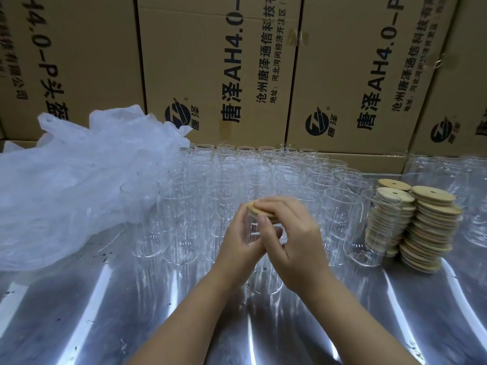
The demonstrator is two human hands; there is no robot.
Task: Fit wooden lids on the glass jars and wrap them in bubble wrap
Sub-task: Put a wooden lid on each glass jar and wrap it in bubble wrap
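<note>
A clear glass jar [254,233] stands at the middle of the metal table, held between both hands. My left hand [237,246] wraps its left side. My right hand [295,238] lies over the top, its fingers pressing a round wooden lid [251,206] onto the jar's mouth. Most of the lid is hidden under those fingers. Behind the hands, several open glass jars [232,175] stand in rows. To the right rise two tall stacks of wooden lids [432,227], each lid with a small hole.
A heap of clear plastic wrap [79,175] covers the left of the shiny metal table [92,312]. More jars [453,175] stand at the far right. Printed cardboard boxes [218,75] form a wall along the back.
</note>
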